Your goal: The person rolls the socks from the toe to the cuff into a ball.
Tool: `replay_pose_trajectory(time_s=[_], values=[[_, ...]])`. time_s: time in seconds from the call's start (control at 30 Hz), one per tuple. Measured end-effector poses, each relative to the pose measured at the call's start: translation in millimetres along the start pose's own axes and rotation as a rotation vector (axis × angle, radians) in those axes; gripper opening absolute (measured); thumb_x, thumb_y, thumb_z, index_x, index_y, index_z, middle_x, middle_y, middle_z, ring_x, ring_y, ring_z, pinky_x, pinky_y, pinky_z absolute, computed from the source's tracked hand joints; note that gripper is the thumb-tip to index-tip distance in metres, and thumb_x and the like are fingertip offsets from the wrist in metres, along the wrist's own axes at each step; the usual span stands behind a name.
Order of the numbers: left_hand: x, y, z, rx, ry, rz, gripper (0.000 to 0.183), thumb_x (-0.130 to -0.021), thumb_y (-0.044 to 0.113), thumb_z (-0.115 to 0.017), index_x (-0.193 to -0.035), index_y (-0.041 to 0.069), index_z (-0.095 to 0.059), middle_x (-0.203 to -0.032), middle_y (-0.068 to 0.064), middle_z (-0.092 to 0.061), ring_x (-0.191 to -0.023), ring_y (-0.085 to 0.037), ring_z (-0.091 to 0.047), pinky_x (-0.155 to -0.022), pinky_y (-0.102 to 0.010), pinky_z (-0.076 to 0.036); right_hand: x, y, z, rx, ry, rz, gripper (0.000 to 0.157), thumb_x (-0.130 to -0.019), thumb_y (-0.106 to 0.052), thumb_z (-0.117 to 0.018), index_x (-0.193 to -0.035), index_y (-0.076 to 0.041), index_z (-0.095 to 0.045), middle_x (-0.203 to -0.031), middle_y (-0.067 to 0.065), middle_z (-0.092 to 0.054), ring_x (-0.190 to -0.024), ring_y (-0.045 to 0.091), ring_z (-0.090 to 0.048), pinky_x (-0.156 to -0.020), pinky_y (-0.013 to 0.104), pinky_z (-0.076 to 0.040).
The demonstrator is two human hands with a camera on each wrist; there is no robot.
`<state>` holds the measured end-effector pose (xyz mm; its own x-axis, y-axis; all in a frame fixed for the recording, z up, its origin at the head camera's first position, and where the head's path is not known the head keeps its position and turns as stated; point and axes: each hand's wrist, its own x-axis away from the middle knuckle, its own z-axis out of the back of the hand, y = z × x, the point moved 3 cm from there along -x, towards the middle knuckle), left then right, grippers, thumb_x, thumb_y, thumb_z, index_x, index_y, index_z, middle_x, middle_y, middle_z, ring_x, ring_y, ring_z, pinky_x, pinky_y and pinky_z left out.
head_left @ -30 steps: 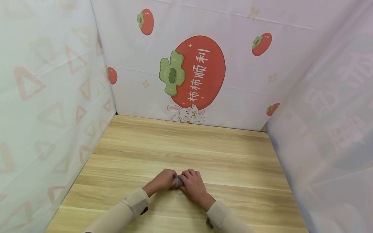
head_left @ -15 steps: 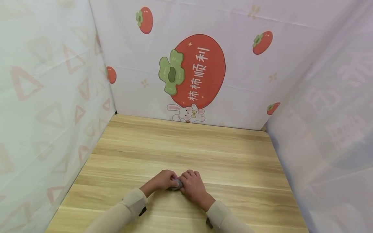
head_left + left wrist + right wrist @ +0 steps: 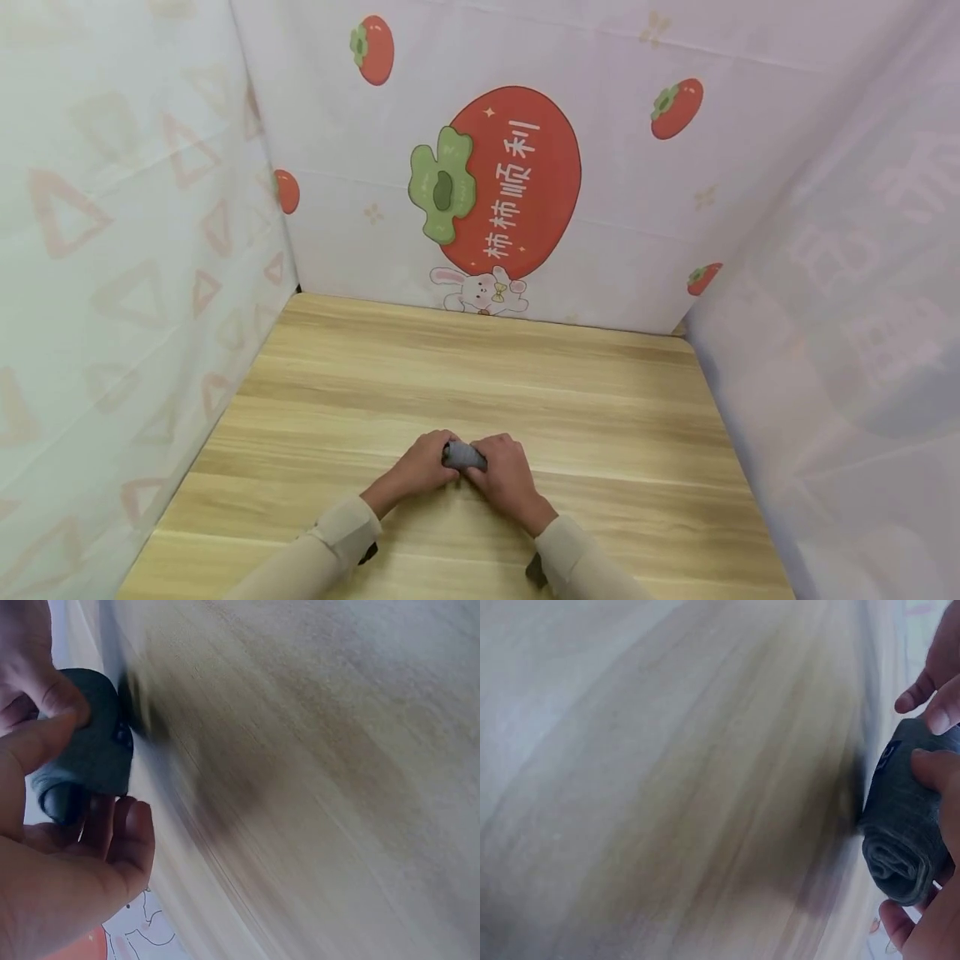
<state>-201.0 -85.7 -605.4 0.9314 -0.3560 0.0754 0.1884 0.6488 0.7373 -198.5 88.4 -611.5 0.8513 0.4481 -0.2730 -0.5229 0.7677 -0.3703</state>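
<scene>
A small roll of dark grey cloth lies crosswise between both hands, close over the tabletop. Its spiral end shows in the right wrist view, where the roll also bears a dark patch with pale marks. My left hand holds the left end, thumb on one side and curled fingers on the other. On the right end, my right hand grips with thumb and fingers. In the left wrist view the cloth sits between the left thumb and fingertips, with the right thumb pressing on it.
The wood-grain table spreads around the hands. A white printed back curtain stands at its far edge, with a left curtain and a right curtain along the sides.
The roll, earlier mostly covered by the hands, has come up and slightly forward and now shows more of its length. Both hands have shifted their hold to its two ends.
</scene>
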Motion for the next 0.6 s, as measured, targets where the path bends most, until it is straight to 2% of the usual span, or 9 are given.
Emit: replay_pose_trajectory(time_s=[0.13, 0.27, 0.37, 0.47, 0.6], values=[[-3.8, 2.8, 1.0, 0.036, 0.075, 0.031, 0.044, -0.083, 0.01, -0.081, -0.12, -0.001, -0.061, -0.117, -0.017, -0.066, -0.109, -0.029, -0.063, -0.091, -0.049, -0.053, -2.4, 6.3, 3.2, -0.165, -0.002, -0.119, 0.027, -0.087, -0.033, -0.08, -0.109, -0.017, -0.076, -0.102, -0.002, -0.076, -0.091, 0.017, -0.064, -0.08, 0.038, -0.048], [-7.2, 6.0, 3.3, 0.12, 0.109, 0.092, 0.048, -0.087, 0.017, -0.079, -0.127, -0.001, -0.06, -0.125, -0.018, -0.065, -0.114, -0.03, -0.063, -0.093, -0.048, -0.054, -5.8, 10.2, 9.5, -0.324, -0.032, -0.229, 0.035, -0.091, -0.04, -0.075, -0.115, -0.015, -0.075, -0.107, 0.002, -0.076, -0.09, 0.014, -0.065, -0.075, 0.029, -0.049], [-10.8, 7.7, 6.5, 0.216, 0.108, 0.135, 0.046, -0.09, 0.022, -0.076, -0.13, 0.004, -0.06, -0.123, -0.014, -0.067, -0.11, -0.026, -0.065, -0.086, -0.041, -0.057, -8.5, 12.1, 16.1, -0.43, -0.033, -0.308, 0.04, -0.092, -0.045, -0.072, -0.118, -0.014, -0.073, -0.11, 0.004, -0.076, -0.091, 0.013, -0.066, -0.073, 0.026, -0.05], [-13.6, 10.8, 9.6, 0.325, 0.091, 0.159, 0.046, -0.092, 0.025, -0.074, -0.131, 0.005, -0.06, -0.117, -0.012, -0.068, -0.104, -0.023, -0.066, -0.081, -0.036, -0.057, -10.3, 13.3, 21.1, -0.514, -0.012, -0.356, 0.042, -0.093, -0.045, -0.071, -0.118, -0.011, -0.073, -0.11, 0.007, -0.076, -0.094, 0.016, -0.069, -0.075, 0.029, -0.054], [-15.3, 16.2, 10.8, 0.47, 0.06, 0.184, 0.046, -0.093, 0.028, -0.073, -0.13, 0.003, -0.06, -0.117, -0.012, -0.068, -0.106, -0.023, -0.065, -0.083, -0.036, -0.057, -10.4, 15.7, 23.6, -0.617, -0.019, -0.407, 0.04, -0.094, -0.042, -0.071, -0.118, -0.01, -0.073, -0.109, 0.008, -0.076, -0.095, 0.016, -0.068, -0.077, 0.028, -0.056]])
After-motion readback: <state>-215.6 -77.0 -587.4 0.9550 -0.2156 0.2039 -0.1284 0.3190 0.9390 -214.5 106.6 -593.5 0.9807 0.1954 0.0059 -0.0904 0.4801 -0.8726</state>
